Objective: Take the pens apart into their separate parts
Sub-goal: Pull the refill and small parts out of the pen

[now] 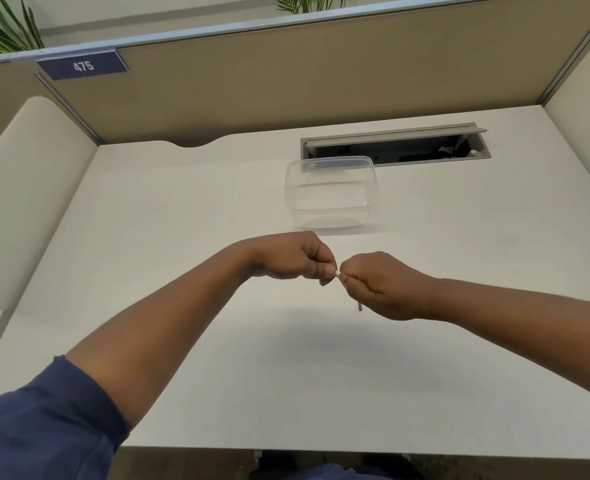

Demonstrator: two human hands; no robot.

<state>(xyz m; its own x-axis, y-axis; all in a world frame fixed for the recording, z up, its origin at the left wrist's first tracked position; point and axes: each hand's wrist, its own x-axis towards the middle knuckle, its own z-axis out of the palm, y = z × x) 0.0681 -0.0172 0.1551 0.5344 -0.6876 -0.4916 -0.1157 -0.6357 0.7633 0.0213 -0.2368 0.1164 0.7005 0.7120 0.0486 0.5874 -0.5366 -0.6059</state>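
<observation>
Head view: both hands met above the middle of the worktop (182, 341), just in front of a clear tub (331, 192).
Pen: the pen (337, 274) was held in the air between the two fists, only a small white bit showing, plus a dark tip (360, 305) poking out under the right hand.
Handling: looked light, thin and stiff; smooth plastic, likely slippery. Best taken close to the joint, one hand each side, then pulled or twisted.
Left hand: the left hand (293, 258) was curled tight, fingers (328, 270) pinching the white end.
Right hand: the right hand (387, 285) was closed round the rest, thumb and forefinger at the same joint.
Tub: appeared empty.
</observation>
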